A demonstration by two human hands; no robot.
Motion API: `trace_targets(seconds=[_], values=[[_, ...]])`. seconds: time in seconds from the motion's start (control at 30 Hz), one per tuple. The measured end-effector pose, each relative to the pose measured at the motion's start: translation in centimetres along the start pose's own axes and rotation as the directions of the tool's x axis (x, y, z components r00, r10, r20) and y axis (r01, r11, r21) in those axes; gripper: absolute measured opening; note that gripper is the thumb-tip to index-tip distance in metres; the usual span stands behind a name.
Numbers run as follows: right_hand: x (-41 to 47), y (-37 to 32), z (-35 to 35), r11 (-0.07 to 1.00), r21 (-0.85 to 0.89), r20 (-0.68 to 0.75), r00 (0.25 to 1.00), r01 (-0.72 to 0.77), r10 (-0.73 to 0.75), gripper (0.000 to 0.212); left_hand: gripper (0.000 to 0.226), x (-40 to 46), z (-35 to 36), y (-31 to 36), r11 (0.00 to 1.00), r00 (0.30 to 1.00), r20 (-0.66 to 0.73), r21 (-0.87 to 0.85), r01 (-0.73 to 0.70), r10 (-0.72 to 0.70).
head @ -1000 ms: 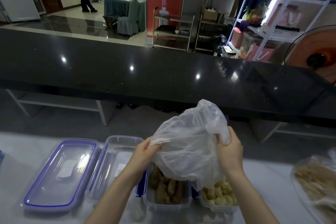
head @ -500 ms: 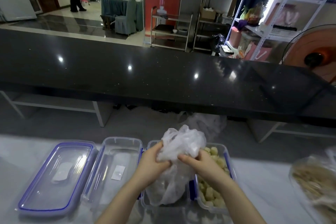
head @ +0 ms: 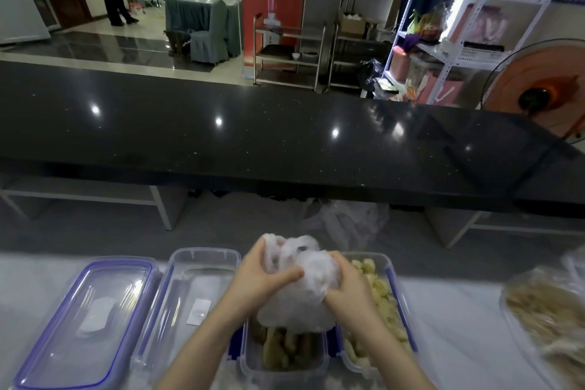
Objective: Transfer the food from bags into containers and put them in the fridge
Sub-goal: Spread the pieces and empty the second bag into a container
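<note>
An empty clear plastic bag [head: 304,282] is bunched into a ball between my left hand [head: 262,279] and my right hand [head: 351,288], both closed on it. It hangs over a clear container [head: 253,361] of brown fried sticks. To the right stands a second container [head: 392,275] of pale yellow food chunks. Further left an empty clear container [head: 202,255] rests on the white worktop, with a blue-rimmed lid [head: 95,320] beside it. Another bag of food [head: 547,313] lies at the far right.
A long black counter [head: 285,136] runs across just beyond the white worktop [head: 459,320]. A crumpled clear bag [head: 348,222] lies below it. A white shelf rack [head: 474,25] and an orange fan [head: 544,89] stand at the right. A person stands far off at the top left.
The bag was held up, spread open, over the containers. My hands have since come down and together, squeezing it into a tight ball.
</note>
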State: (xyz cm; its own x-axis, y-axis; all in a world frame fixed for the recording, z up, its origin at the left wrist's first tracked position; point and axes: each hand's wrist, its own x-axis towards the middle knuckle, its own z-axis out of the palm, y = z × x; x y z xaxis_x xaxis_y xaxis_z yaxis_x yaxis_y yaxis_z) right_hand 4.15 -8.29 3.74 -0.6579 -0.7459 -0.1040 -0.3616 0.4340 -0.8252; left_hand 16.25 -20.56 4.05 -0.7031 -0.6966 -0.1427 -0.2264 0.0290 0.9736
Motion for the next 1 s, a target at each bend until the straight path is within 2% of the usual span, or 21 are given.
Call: trace_targets(seconds=[0.1,0.13,0.2,0.27,0.33,0.4,0.43,0.47,0.53,0.6,0.7,0.77,0.9,0.97,1.0], values=[[1.3,0.8,-0.9,0.992,0.078,-0.177,0.977,-0.102,0.114,0.023,0.066,-0.2,-1.0,-1.1,0.998,0.998,-0.065,0.06,-0.014,0.018],[1.8,0.8,-0.9,0.983,0.134,-0.19,0.971,-0.122,0.146,0.022,0.08,-0.2,-0.7,-1.1,0.995,0.998,-0.052,0.102,-0.018,0.023],[2.5,0.3,-0.5,0.935,0.312,-0.075,0.977,-0.167,0.2,0.024,0.108,-0.4,0.3,-1.2,0.988,0.994,0.098,0.144,-0.061,0.048],[2.5,-0.5,0.2,0.885,0.413,0.098,0.977,-0.215,0.191,0.025,0.117,-0.5,1.5,-1.0,0.982,0.963,0.263,0.159,-0.1,0.055],[2.7,-0.6,0.5,0.873,0.426,0.167,0.969,-0.238,0.183,0.027,0.105,0.0,2.1,-0.8,0.98,0.966,0.247,0.159,-0.121,0.079],[2.9,-0.1,0.2,0.842,0.475,0.229,0.96,-0.254,0.16,0.034,0.073,1.3,2.0,-0.9,0.983,0.988,0.115,0.136,-0.121,0.106],[3.0,0.1,0.0,0.828,0.491,0.272,0.951,-0.269,0.147,0.044,0.054,1.9,1.7,-0.9,0.982,0.993,0.058,0.153,-0.112,0.104],[3.1,0.6,-0.4,0.836,0.482,0.292,0.948,-0.263,0.129,0.061,0.037,2.6,1.4,-1.0,0.978,0.996,0.016,0.189,-0.094,0.093],[3.2,1.0,-1.0,0.931,0.345,0.176,0.982,-0.12,0.061,0.088,0.019,3.8,0.6,-1.3,0.974,0.994,-0.078,0.22,-0.062,0.081],[2.9,1.0,-1.3,0.984,0.136,0.028,0.993,0.112,-0.117,0.085,0.021,4.7,0.3,-1.4,0.982,0.992,-0.108,0.183,-0.039,0.06],[2.7,0.3,-0.1,0.934,-0.179,0.122,0.949,0.308,-0.29,0.074,0.018,5.5,1.0,-0.4,0.99,0.999,-0.036,0.142,-0.014,0.019],[3.4,0.4,0.6,0.92,-0.24,0.088,0.951,0.31,-0.297,0.066,0.024,5.9,1.3,-0.1,0.995,1.0,-0.001,0.095,0.006,-0.006],[5.6,0.5,1.0,0.967,-0.182,0.026,0.984,0.18,-0.179,0.039,0.075,6.0,-0.1,-1.4,0.999,0.998,0.058,-0.049,0.006,-0.004],[6.8,0.9,1.1,0.973,-0.174,-0.077,0.983,0.15,-0.165,0.029,0.088,6.1,-0.9,-2.3,1.0,1.0,0.013,-0.009,-0.003,0.003],[7.5,1.0,1.2,0.977,-0.176,-0.142,0.979,0.118,-0.144,0.024,0.086,6.2,-1.3,-2.6,0.999,0.998,-0.054,0.042,-0.026,0.028]])
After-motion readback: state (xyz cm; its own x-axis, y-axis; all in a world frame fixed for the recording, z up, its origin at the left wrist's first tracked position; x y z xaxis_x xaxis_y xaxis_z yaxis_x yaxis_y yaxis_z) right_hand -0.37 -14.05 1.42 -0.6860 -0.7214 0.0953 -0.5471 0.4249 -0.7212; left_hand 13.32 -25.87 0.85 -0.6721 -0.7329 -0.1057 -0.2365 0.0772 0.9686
